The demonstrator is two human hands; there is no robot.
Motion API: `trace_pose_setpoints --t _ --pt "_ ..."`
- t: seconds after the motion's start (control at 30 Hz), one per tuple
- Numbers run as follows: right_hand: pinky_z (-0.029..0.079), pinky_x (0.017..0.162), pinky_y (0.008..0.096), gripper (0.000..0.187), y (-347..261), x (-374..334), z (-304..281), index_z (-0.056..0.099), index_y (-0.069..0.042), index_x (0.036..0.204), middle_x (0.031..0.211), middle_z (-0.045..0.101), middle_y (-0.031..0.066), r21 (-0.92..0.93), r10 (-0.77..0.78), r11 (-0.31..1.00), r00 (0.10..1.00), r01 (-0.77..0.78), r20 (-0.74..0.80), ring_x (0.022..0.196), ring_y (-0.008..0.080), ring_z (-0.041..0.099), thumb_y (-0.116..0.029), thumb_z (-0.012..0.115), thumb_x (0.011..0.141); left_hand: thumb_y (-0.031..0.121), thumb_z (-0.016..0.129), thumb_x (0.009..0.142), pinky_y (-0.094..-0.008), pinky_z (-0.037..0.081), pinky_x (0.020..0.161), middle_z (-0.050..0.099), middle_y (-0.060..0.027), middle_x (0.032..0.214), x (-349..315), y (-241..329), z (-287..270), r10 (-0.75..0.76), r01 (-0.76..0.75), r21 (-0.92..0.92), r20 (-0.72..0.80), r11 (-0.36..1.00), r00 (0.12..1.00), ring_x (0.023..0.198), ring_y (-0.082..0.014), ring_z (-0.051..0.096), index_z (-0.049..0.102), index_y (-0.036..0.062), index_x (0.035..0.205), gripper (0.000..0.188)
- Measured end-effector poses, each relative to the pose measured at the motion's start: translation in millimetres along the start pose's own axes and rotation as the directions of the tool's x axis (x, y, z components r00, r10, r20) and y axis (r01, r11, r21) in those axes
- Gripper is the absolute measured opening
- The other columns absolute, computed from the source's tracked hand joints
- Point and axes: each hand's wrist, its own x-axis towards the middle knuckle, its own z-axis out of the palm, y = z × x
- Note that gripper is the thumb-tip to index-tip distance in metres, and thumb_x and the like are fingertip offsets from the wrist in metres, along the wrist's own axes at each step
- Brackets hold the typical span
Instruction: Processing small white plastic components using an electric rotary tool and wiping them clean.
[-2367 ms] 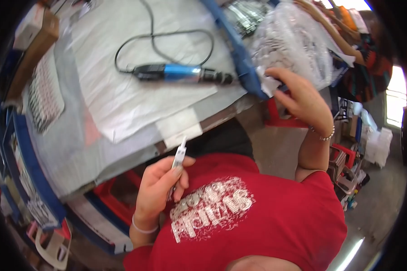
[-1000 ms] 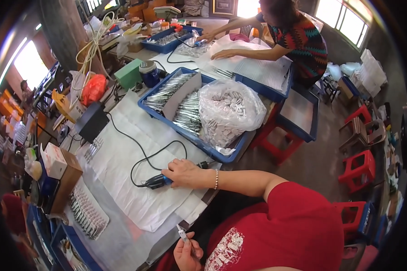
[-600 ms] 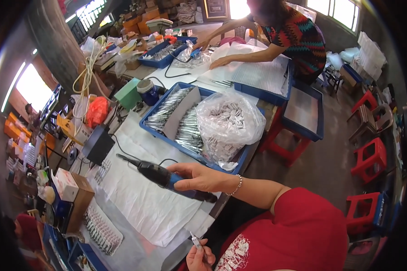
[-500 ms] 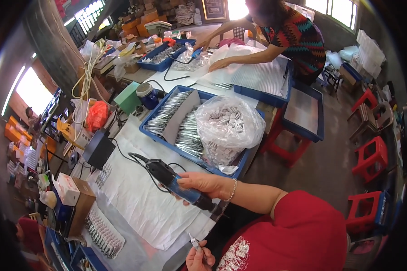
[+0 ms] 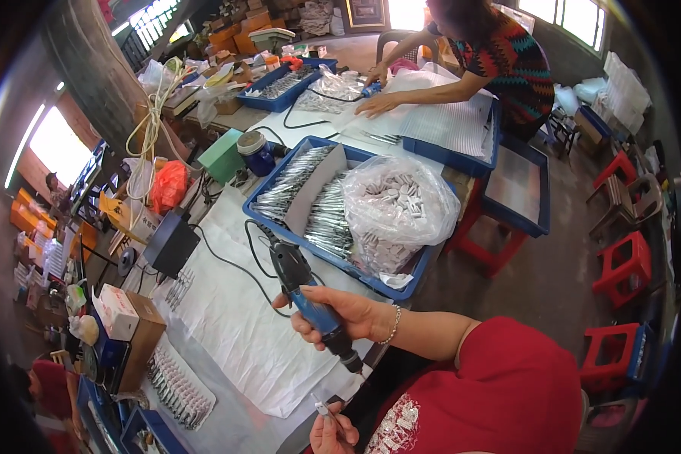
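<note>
My right hand [image 5: 342, 314] is wrapped around a blue-and-black electric screwdriver [image 5: 319, 312], its tip slanting down toward the near edge of the table. A black cable leads from its back end. Below it, near the lower edge, my left hand [image 5: 333, 433] pinches a small white-and-silver part [image 5: 323, 408] with a thin metal end. The screwdriver tip is apart from that part. Beyond my right hand is a blue tray [image 5: 321, 261] holding rows of slender silver metal parts [image 5: 299, 178] and a clear plastic bag [image 5: 439, 185] of small white pieces.
White sheeting [image 5: 238, 325] covers the near table. A white tray of upright parts [image 5: 178, 386] lies at left, beside a cardboard box [image 5: 140, 333] and dark power box [image 5: 172, 244]. Across the table, another person [image 5: 499, 68] works with a blue tool. Red stools [image 5: 623, 268] stand right.
The screwdriver has swung to a steeper, more downward angle, its tip closer to the part in my left hand. The view has shifted slightly. The other person's hands have moved.
</note>
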Motion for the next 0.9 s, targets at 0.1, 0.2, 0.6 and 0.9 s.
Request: trace_pose_setpoints --t 0.1,0.2,0.6,0.9 --pt "0.051 0.052 0.0292 0.044 5.5 -1.6 -3.9 0.043 -0.007 0.125 0.073 0.055 0.0035 0.003 0.024 1.0 0.996 -0.025 0.085 0.057 0.0128 0.056 -0.037 0.049 0.094 0.015 0.047 0.096 -0.0194 0.032 0.041 0.058 -0.0049 0.071 1.4 6.8 4.7 0.035 -0.033 0.028 -0.066 0.999 0.997 0.047 -0.0085 0.043 0.056 -0.0027 0.111 0.025" --pt "0.046 0.053 0.0289 0.051 18.9 1.0 -1.0 0.043 -0.003 0.123 0.076 0.051 0.0051 -0.067 -0.018 0.998 1.0 0.018 0.004 0.057 0.0134 0.051 -0.031 0.062 0.085 0.012 0.044 0.093 -0.0193 0.03 0.037 0.053 -0.0066 0.063 4.5 -3.6 -19.3 0.138 -0.135 0.057 -0.05 0.989 0.989 0.041 -0.0084 0.041 0.051 -0.0035 0.114 0.026" --pt "0.041 0.045 0.0284 0.055 32.2 -6.5 0.2 0.038 -0.004 0.118 0.064 0.042 0.0038 -0.372 -0.104 0.923 0.995 0.1 0.01 0.047 0.0142 0.045 -0.031 0.066 0.079 0.011 0.052 0.093 -0.0185 0.043 0.06 0.058 -0.0029 0.093 -26.3 76.3 -106.5 0.369 -0.274 0.354 -0.234 0.894 0.9 0.066 -0.0073 0.054 0.053 0.0 0.116 0.025" --pt "0.042 0.042 0.0279 0.059 41.0 -10.4 3.3 0.036 -0.001 0.112 0.062 0.045 0.0059 -0.434 -0.14 0.895 0.989 0.108 -0.042 0.045 0.0157 0.046 -0.028 0.073 0.074 0.005 0.058 0.087 -0.0215 0.045 0.071 0.06 -0.0011 0.089 64.8 208.6 -220.4 0.76 -0.412 0.775 -0.132 0.479 0.636 0.078 -0.0083 0.055 0.059 -0.0005 0.1 0.014"
